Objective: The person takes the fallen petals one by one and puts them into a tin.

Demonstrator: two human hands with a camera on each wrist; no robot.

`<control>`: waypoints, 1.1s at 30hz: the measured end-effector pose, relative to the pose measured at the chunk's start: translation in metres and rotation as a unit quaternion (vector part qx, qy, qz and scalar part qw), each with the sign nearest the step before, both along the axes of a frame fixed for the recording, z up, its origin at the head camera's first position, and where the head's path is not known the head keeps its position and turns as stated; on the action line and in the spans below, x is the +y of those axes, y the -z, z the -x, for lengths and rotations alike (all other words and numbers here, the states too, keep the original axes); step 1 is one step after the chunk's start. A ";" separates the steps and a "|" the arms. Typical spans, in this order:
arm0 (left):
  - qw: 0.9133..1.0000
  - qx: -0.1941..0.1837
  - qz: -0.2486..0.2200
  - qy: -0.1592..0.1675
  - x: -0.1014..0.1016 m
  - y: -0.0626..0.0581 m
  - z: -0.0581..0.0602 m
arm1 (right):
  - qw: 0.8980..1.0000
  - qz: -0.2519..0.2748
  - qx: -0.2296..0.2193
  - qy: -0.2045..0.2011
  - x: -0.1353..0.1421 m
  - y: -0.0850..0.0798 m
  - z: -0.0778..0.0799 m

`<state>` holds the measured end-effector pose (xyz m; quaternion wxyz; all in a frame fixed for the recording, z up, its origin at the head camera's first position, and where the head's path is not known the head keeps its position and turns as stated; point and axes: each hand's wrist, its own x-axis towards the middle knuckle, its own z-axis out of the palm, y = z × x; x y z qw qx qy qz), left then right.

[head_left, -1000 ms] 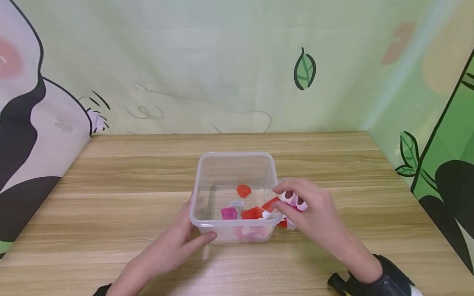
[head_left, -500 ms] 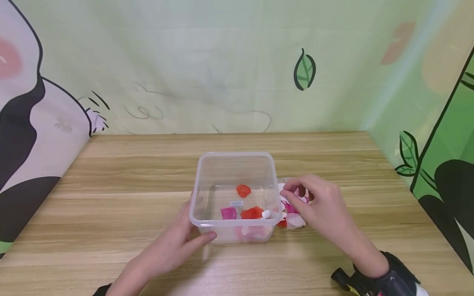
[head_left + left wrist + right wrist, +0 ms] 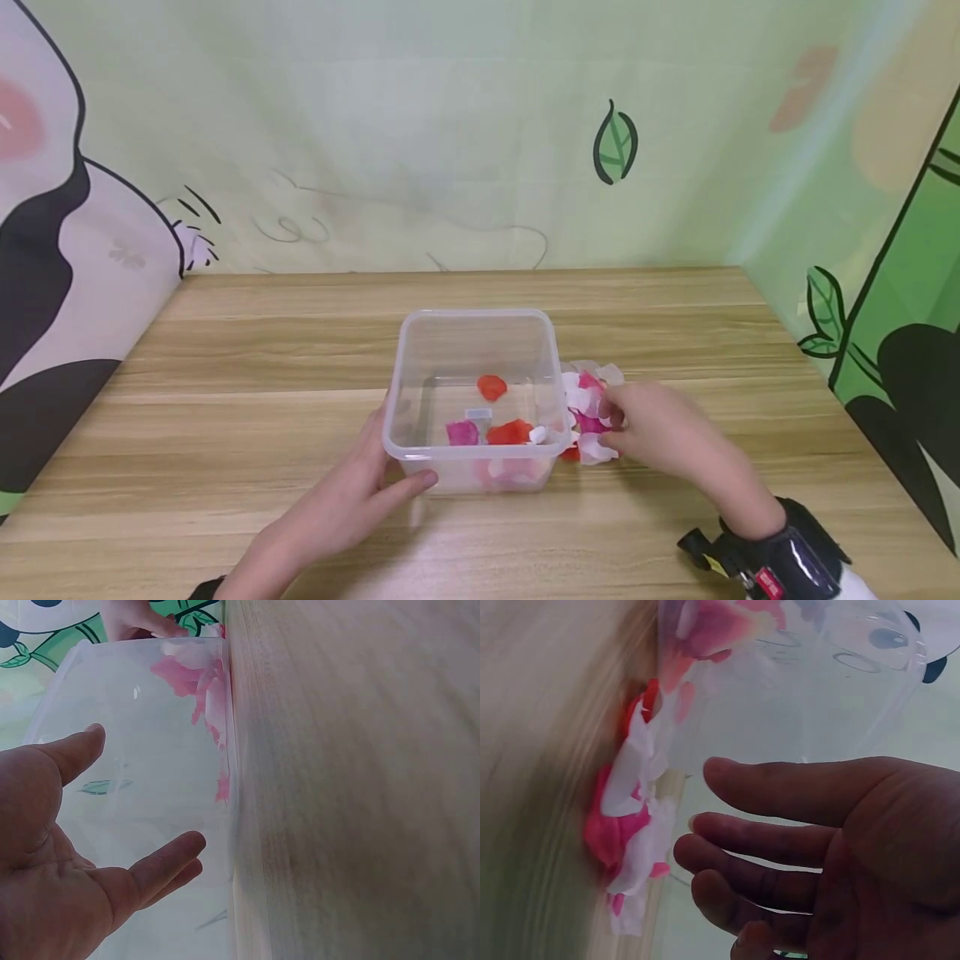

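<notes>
Two at work, we note: right hand (image 3: 663, 429), loosely bent, empty, fingertips at petals (image 3: 596, 450) on table (image 3: 262, 433), contact unclear to us; left hand (image 3: 360, 487), fingers extended against clear box (image 3: 468, 452), likely steadying light plastic. Petals lie just beside box's right wall, probably for short reach. Right wrist view shows us thumb apart from fingertips; head view alone separates red petal (image 3: 492, 387) toward box's far side.

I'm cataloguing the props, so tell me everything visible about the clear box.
The box looks like clear plastic: squarish, rounded corners, frosted rim, small pale rectangle at its base. Lidless and upright on the wooden table, it contains red, magenta and pale petals. The left hand is spread round its near left corner; contact is uncertain.
</notes>
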<state>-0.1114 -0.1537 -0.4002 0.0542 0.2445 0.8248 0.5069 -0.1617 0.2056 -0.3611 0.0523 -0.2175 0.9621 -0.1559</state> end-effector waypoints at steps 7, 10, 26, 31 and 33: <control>1.000 0.007 -0.002 0.002 0.000 0.000 0.001 | 0.999 -0.020 -0.030 -0.009 -0.005 0.015 0.003; 1.000 0.007 -0.001 0.001 0.001 0.000 0.001 | 0.999 -0.026 -0.025 -0.013 -0.007 0.019 0.003; 1.000 0.013 0.006 -0.003 0.000 0.001 0.001 | 1.000 0.016 -0.004 -0.012 -0.005 0.016 0.004; 1.000 0.016 0.006 -0.003 0.000 0.002 0.001 | 0.999 0.034 -0.009 -0.009 -0.002 0.009 0.004; 1.000 0.017 0.007 -0.003 0.000 0.002 0.001 | 0.999 0.039 -0.007 -0.010 -0.001 0.007 0.004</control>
